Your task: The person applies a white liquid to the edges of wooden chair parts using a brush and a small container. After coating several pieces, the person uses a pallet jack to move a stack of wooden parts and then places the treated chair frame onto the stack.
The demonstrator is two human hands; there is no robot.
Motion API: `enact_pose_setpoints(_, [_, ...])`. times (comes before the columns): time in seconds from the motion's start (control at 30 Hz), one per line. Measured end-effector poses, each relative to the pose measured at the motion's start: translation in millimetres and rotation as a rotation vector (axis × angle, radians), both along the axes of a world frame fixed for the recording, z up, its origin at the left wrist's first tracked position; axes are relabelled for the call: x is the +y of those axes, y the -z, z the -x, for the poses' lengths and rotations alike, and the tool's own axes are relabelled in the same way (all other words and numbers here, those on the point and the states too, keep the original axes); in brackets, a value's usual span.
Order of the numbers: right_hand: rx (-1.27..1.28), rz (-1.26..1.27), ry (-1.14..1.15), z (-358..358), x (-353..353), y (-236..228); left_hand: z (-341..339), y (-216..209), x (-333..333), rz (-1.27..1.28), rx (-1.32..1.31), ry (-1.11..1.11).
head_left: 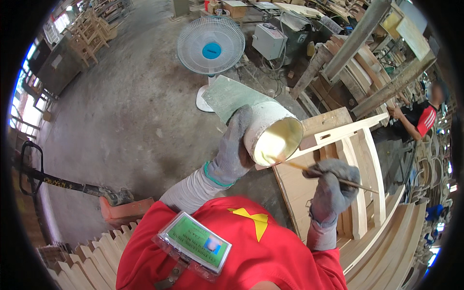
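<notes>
My gloved left hand (pixel 234 145) is wrapped round a white cylindrical pot (pixel 258 115). The pot is tilted so its mouth faces me, and a creamy pale substance (pixel 268 147) shows inside. In my gloved right hand (pixel 334 186), the fingers close on a thin wooden stick (pixel 355 184). Its far end reaches into the pot's mouth; the tip is hard to make out there. A greenish-grey flat piece (pixel 232 95) sticks out behind the pot, beside my left fingers. Whether it joins the pot I cannot tell.
A pale wooden frame (pixel 357 181) with curved slats stands beside my right hand. Ahead is a pedestal fan (pixel 211 46). A pallet jack handle (pixel 63 181) lies at the left, above stacked wooden parts (pixel 104 249). Another person (pixel 419 116) sits at the far right.
</notes>
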State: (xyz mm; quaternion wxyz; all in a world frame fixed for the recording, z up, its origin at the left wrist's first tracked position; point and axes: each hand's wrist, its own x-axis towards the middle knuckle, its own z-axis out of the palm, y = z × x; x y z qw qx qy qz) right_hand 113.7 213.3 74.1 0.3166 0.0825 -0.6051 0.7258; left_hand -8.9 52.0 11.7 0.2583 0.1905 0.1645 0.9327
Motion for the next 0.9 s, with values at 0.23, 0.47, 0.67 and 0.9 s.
enact_pose_setpoints(0.23, [-0.012, -0.033, 0.109, 3.4, -22.1, 6.5, -0.1, -8.7, -0.3, 0.076, -0.18, -0.105])
enact_pose_setpoints(0.47, [0.025, -0.202, 0.143, -3.5, -32.0, 20.9, -4.8, -9.8, 3.1, 0.047, -0.161, -0.179])
enact_pose_setpoints(0.67, [0.065, -0.225, 0.178, -19.0, -31.7, 26.1, -7.7, 1.1, 11.6, 0.178, -0.005, -0.356])
enact_pose_setpoints(0.9, [-0.326, 0.115, 0.213, 9.3, 17.4, 16.3, -12.5, 32.9, 4.7, 0.277, 0.008, -0.33])
